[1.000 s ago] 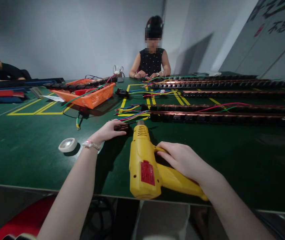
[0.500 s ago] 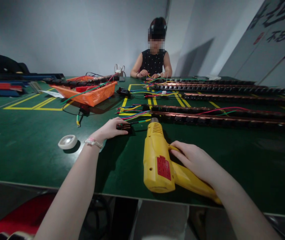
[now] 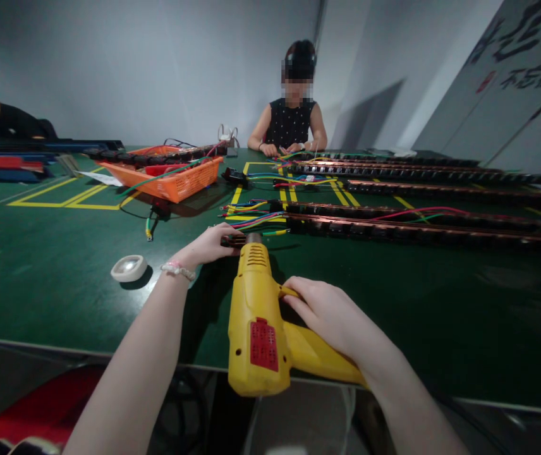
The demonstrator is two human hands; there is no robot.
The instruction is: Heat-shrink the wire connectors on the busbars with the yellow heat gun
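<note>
head view: we held a yellow heat gun (image 3: 258, 322) in our right hand (image 3: 330, 313), fingers wrapped around its handle, forefinger laid along the trigger side. the gun hung low over the near edge of the green table (image 3: 38, 278), its metal nozzle pointing away from us and sitting just beside a small dark connector piece (image 3: 233, 239). our left hand (image 3: 206, 246) rested on the table with fingers curled narrow, pinching the near end of that piece. green, yellow, red and blue wires (image 3: 251, 218) ran from around the piece toward the long copper-and-black strips (image 3: 417, 230) stretching away to the right.

a white tape roll (image 3: 129, 268) lay flat on the table, left of our left wrist and apart from it. farther back on the left stood an orange basket (image 3: 176, 180) with cables in it, near yellow floor-style markings (image 3: 71, 202) on the table surface. more long strips lay in rows across the far right.

a person in a dark dotted top (image 3: 292, 126) sat across the table with both hands on wires. another person's dark sleeve (image 3: 14, 123) showed at the far left edge.
</note>
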